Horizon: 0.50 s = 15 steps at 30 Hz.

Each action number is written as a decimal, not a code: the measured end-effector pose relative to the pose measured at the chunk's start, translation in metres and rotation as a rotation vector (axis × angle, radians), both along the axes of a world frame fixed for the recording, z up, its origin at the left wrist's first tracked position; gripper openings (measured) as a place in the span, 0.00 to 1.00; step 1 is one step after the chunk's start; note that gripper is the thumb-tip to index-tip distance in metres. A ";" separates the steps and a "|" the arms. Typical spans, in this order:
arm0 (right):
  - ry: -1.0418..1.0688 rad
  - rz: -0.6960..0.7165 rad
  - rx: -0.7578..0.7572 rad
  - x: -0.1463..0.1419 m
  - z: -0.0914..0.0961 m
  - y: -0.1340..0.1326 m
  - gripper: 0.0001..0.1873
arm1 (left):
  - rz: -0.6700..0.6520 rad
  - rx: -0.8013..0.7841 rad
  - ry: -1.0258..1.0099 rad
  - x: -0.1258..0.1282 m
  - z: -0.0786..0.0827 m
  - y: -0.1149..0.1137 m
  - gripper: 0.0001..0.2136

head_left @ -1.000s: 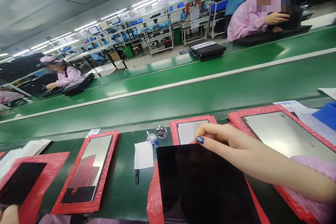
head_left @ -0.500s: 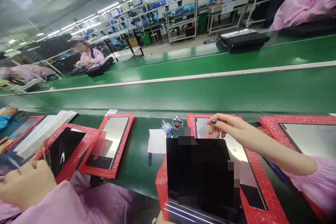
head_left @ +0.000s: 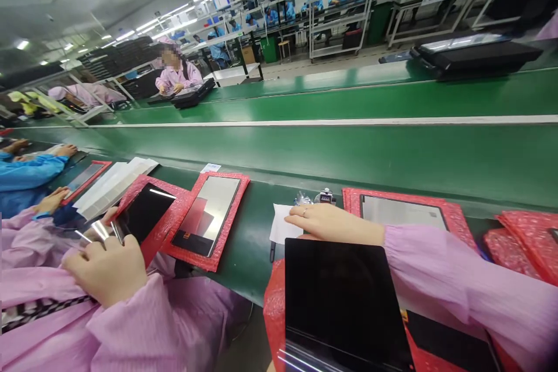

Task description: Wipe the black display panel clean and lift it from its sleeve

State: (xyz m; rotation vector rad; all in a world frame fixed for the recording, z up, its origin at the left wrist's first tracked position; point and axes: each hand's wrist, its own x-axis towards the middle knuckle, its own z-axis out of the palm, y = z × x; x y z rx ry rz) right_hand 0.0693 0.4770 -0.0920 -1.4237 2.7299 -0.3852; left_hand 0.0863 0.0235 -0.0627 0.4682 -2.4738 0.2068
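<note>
A black screen panel (head_left: 340,296) is tilted up at the bottom centre, with a red bubble-wrap bag (head_left: 274,302) behind it. Only a sliver of my left hand (head_left: 271,367) shows at the lower edge, holding the panel from below; its fingers are hidden. Beyond the panel's top edge, my right hand (head_left: 326,222) lies palm down with its fingers stretched out over a white paper sheet (head_left: 279,224). Whether it presses on the sheet I cannot tell. Just past the fingers are a small metal counter (head_left: 325,196) and crumpled clear plastic (head_left: 303,199).
Under my right forearm, a screen panel (head_left: 401,209) lies on red bubble wrap. Another panel (head_left: 211,212) on red wrap is left of the paper. At left, a co-worker's hand (head_left: 108,270) handles clear film by a panel. A green conveyor (head_left: 349,151) runs behind.
My right hand has moved left, from above the panel at right to the white sheet. The view has turned left, so the scene sits further right. The black panel stays held up.
</note>
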 end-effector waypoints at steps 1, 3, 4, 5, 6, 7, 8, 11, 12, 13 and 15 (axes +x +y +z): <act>0.002 0.036 0.028 -0.005 -0.006 -0.010 0.16 | 0.003 -0.055 -0.003 0.002 0.001 0.004 0.12; 0.003 0.060 0.062 -0.012 -0.019 -0.026 0.15 | -0.016 -0.154 -0.029 0.005 0.007 0.013 0.11; -0.003 0.062 0.062 -0.015 -0.026 -0.031 0.13 | -0.033 -0.183 -0.045 0.006 0.010 0.017 0.14; -0.014 0.061 0.051 -0.017 -0.033 -0.034 0.11 | -0.046 -0.195 -0.065 0.005 0.013 0.020 0.18; -0.028 0.054 0.026 -0.019 -0.038 -0.035 0.08 | -0.052 -0.200 -0.093 0.004 0.017 0.023 0.22; -0.047 0.046 -0.010 -0.021 -0.042 -0.034 0.08 | -0.045 -0.197 -0.123 0.001 0.020 0.025 0.26; -0.070 0.038 -0.055 -0.023 -0.045 -0.031 0.08 | -0.026 -0.186 -0.143 -0.002 0.023 0.026 0.30; -0.162 -0.016 -0.258 -0.024 -0.042 -0.015 0.11 | 0.016 -0.136 -0.212 -0.012 0.032 0.030 0.36; -0.202 -0.050 -0.355 -0.023 -0.038 -0.008 0.11 | 0.025 -0.109 -0.224 -0.015 0.035 0.031 0.38; -0.249 -0.091 -0.461 -0.021 -0.031 0.000 0.09 | 0.033 -0.076 -0.232 -0.016 0.038 0.033 0.39; -0.361 -0.171 -0.670 -0.015 -0.014 0.018 0.05 | 0.036 -0.024 -0.249 -0.014 0.043 0.036 0.40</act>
